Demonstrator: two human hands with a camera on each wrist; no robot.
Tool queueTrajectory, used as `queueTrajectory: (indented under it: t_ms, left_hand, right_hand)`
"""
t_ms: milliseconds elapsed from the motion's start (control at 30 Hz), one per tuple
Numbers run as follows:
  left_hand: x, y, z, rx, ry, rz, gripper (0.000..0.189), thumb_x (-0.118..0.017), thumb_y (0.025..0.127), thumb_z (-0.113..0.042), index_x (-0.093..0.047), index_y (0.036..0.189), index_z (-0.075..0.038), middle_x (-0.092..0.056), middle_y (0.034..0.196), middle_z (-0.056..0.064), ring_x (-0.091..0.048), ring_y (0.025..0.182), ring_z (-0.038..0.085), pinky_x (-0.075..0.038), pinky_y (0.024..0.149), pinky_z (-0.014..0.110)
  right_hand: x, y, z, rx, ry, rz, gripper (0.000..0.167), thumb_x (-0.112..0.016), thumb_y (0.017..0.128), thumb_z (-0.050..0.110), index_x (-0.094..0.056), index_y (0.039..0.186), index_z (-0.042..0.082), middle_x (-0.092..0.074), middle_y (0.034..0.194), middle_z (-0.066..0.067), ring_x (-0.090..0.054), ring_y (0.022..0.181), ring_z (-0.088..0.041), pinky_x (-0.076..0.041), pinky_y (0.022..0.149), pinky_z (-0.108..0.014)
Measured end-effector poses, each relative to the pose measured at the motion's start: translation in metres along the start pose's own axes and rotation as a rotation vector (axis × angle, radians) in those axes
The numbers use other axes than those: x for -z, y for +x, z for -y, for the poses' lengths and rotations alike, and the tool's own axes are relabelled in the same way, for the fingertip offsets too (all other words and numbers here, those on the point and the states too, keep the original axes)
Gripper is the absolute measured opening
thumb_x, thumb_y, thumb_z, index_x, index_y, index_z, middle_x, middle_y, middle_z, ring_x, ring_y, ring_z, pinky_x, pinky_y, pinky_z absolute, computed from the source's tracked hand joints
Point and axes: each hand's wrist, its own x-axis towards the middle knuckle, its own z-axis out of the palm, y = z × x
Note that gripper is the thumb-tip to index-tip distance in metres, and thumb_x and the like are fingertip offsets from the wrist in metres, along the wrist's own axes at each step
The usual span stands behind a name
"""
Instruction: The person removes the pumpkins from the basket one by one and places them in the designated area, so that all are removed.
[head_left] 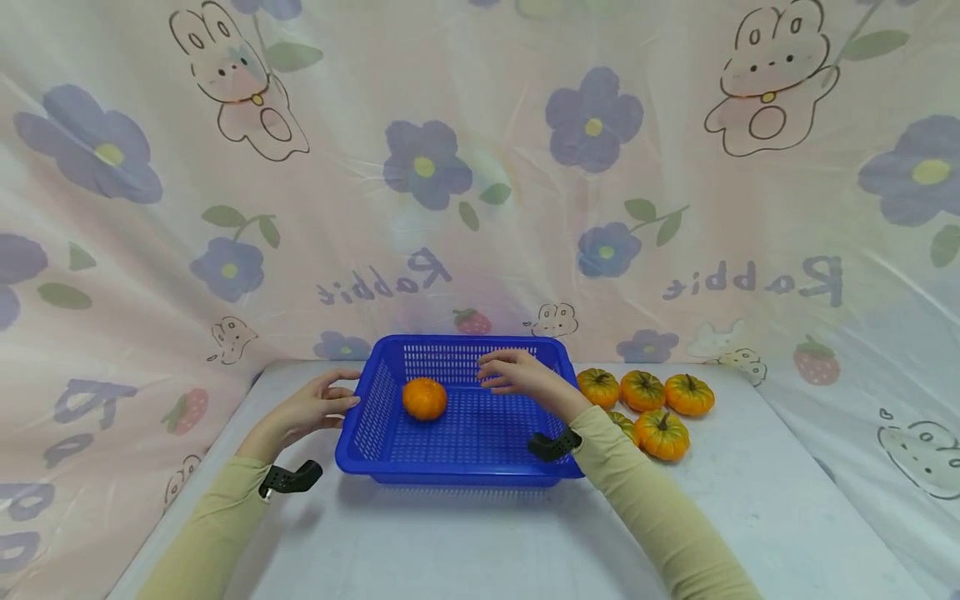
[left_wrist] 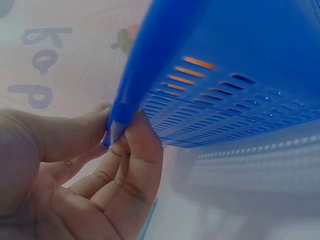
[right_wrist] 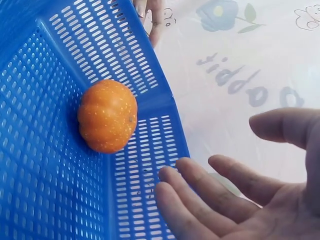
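Observation:
A blue perforated plastic basket [head_left: 461,472] stands on the table, with one orange pumpkin [head_left: 424,399] inside, towards its left side. My left hand [head_left: 311,408] is at the basket's left rim; in the left wrist view thumb and fingers pinch that rim [left_wrist: 131,75]. Over the right half of the basket hovers my right hand [head_left: 525,377], holding nothing. The right wrist view shows its fingers [right_wrist: 200,200] spread and slightly bent, apart from the pumpkin [right_wrist: 107,116], which rests near a basket corner.
Several yellow-orange pumpkins with green streaks [head_left: 663,434] are grouped on the white table [head_left: 757,500], right of the basket; my right forearm partly covers one. A curtain [head_left: 495,233] printed with flowers and rabbits hangs behind and along the sides.

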Motion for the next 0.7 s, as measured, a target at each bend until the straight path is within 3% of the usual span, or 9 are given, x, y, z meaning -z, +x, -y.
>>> queueTrajectory:
  t_ms: [267,533,700]
  left_hand:
    - [-0.001,0.0,0.0,0.007,0.001,-0.006,0.056,-0.057,0.097,-0.013,-0.028,0.144,-0.001,-0.062,0.102,0.015,-0.063,0.086,0.026,-0.054,0.08,0.039]
    - [-0.001,0.0,0.001,0.003,-0.002,0.002,0.054,-0.056,0.097,-0.012,-0.029,0.142,-0.001,-0.062,0.101,0.014,-0.063,0.085,0.025,-0.054,0.08,0.039]
    - [0.0,0.001,0.002,-0.006,0.007,-0.002,0.055,-0.057,0.097,-0.012,-0.029,0.143,-0.001,-0.063,0.102,0.015,-0.064,0.086,0.026,-0.054,0.08,0.039]
  right_hand:
    - [-0.013,0.015,-0.004,-0.042,-0.014,-0.009,0.037,-0.051,0.099,0.019,-0.055,0.129,-0.003,-0.063,0.116,-0.017,-0.063,0.103,-0.03,-0.047,0.094,-0.045]
    - [-0.027,0.03,-0.009,-0.063,0.027,0.058,0.041,-0.048,0.101,0.02,-0.049,0.133,-0.006,-0.054,0.128,-0.027,-0.052,0.118,-0.042,-0.042,0.099,-0.047]
    - [-0.035,0.039,-0.01,-0.076,0.038,0.083,0.043,-0.048,0.101,0.022,-0.049,0.133,-0.007,-0.054,0.128,-0.027,-0.05,0.119,-0.043,-0.042,0.1,-0.048]
